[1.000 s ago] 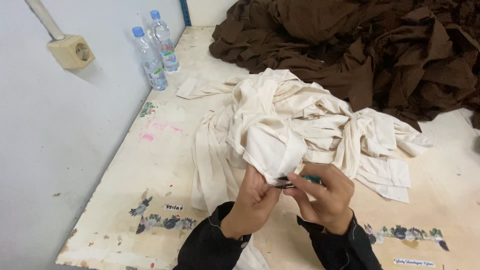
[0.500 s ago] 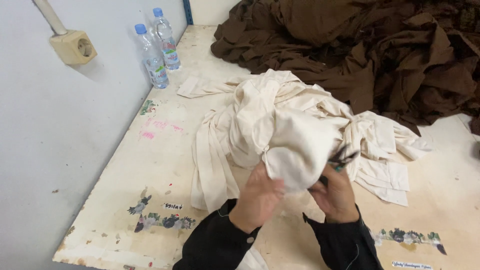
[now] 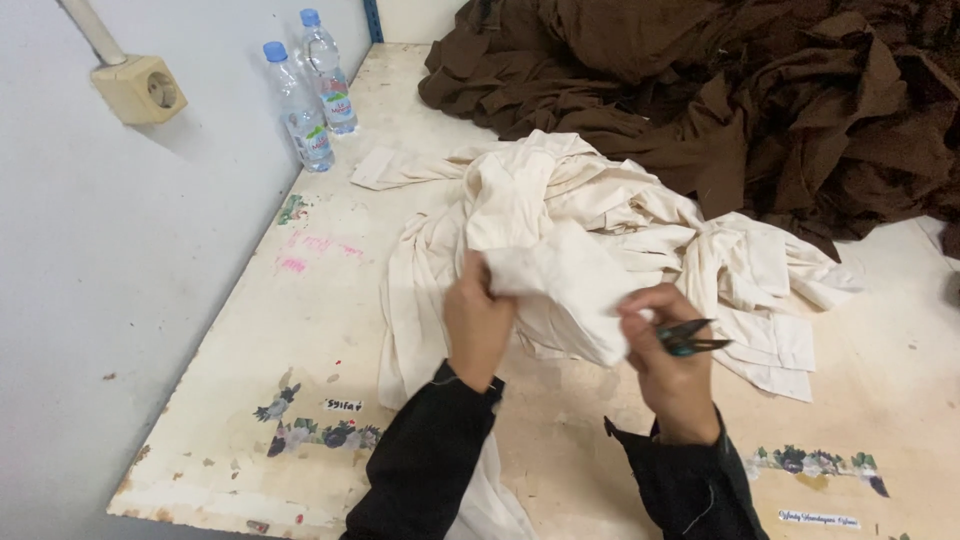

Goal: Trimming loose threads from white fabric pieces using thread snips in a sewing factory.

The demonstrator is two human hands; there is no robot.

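**Two hands gripping a cream garment over a worn desk**

The left hand [image 3: 478, 322] is closed on a fold of the cream cloth [image 3: 560, 275], its fingers [image 3: 470, 275] curled tight into the fabric and lifting it slightly off the pile. The right hand [image 3: 668, 355] pinches the lower edge of the same fold between thumb and forefinger, while its remaining fingers clasp a small pair of thread snips [image 3: 692, 337], dark-bladed with a greenish grip, the points directed to the right and away from the cloth. Both forearms are covered by black sleeves [image 3: 430, 460].

The cream cloth lies bunched in the middle of the desk [image 3: 250, 400], a pale, scuffed and paint-flecked surface. Part of it hangs over the near edge between the two arms; the remainder spreads to the right in flat, layered panels. Behind it, and touching its far edge, a large heap of brown fabric [image 3: 760, 100] fills the back right of the desk.

Two clear plastic bottles [image 3: 315, 95] with blue caps stand side by side at the far left corner, near the grey wall [image 3: 90, 280]. A beige wall socket [image 3: 140, 90] is mounted on the wall to their left. Flower-patterned stickers [image 3: 310, 430] mark the near edge of the desk.
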